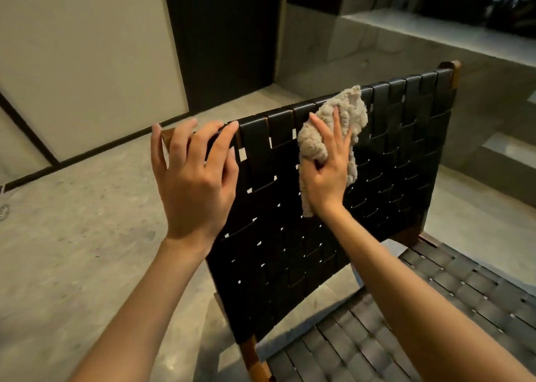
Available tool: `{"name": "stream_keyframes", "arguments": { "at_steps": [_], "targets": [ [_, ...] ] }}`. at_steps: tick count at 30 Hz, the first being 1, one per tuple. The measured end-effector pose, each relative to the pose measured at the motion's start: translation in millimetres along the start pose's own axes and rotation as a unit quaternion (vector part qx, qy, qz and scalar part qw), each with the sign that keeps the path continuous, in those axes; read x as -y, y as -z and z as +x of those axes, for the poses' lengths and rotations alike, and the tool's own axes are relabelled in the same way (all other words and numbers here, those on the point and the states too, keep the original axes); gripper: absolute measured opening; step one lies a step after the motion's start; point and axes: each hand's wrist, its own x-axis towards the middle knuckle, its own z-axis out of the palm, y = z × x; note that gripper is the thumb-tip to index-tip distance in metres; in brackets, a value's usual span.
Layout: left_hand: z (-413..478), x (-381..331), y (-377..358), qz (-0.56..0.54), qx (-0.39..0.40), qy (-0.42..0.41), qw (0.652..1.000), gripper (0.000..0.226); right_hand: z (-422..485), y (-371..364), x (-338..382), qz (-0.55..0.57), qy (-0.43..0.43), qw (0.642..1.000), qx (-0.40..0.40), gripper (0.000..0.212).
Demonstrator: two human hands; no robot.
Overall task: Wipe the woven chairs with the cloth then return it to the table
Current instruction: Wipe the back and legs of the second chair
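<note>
A chair with a black woven backrest [400, 161] on a brown wooden frame stands in front of me, its woven seat [420, 309] at the lower right. My right hand [327, 167] presses a crumpled beige cloth [348, 111] against the upper middle of the backrest, with the thumb curled into the cloth and the fingers spread over it. My left hand [194, 175] rests on the top left corner of the backrest, its fingers hooked over the top rail. No table is in view.
Pale stone floor [72, 236] lies to the left and behind the chair. A light wall panel and a dark door-like panel [223, 33] stand at the back. A stone ledge [435, 33] runs along the back right.
</note>
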Motion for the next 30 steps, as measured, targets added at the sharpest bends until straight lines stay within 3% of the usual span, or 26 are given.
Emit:
{"name": "stream_keyframes", "arguments": {
  "at_steps": [4, 10, 13, 17, 20, 22, 24, 27, 30],
  "targets": [
    [-1.3, -0.2, -2.6, -0.007, -0.017, -0.003, 1.0, 0.03, 8.6, -7.4, -0.4, 0.035, -0.045, 0.994, -0.095, 0.061],
    [-3.4, 2.2, -2.9, 0.002, -0.024, -0.016, 1.0, 0.031, -22.4, -28.3, 7.1, -0.006, 0.174, 0.984, -0.039, 0.054],
    [-4.4, 3.2, -3.3, 0.014, -0.031, -0.026, 0.999, 0.032, -14.3, -23.5, -3.1, -0.022, 0.224, 0.974, -0.036, 0.053],
    [-6.5, 3.9, -4.3, 0.016, -0.041, -0.032, 0.999, 0.032, 8.6, -10.3, -22.0, 0.012, 0.111, 0.987, -0.111, 0.055],
    [-5.9, 3.6, -3.6, 0.01, -0.039, -0.032, 0.999, 0.033, 23.0, -2.5, -28.6, 0.023, -0.02, 0.983, -0.179, 0.05],
    [-4.8, 2.7, -2.4, 0.009, -0.037, -0.032, 0.999, 0.034, 23.2, -2.7, -22.1, 0.044, -0.059, 0.978, -0.197, 0.046],
    [-5.6, 1.8, -2.2, 0.004, -0.04, -0.033, 0.999, 0.034, 7.3, -11.4, -7.4, 0.055, 0.009, 0.981, -0.184, 0.045],
    [-11.5, 1.0, -3.3, -0.037, -0.066, -0.036, 0.997, 0.033, -34.8, -33.4, 14.6, 0.038, 0.145, 0.984, -0.093, 0.049],
    [-30.3, 1.8, -3.6, -0.089, -0.079, -0.019, 0.993, 0.036, -52.7, -35.8, 13.4, 0.021, 0.207, 0.978, -0.033, 0.05]
  ]
}}
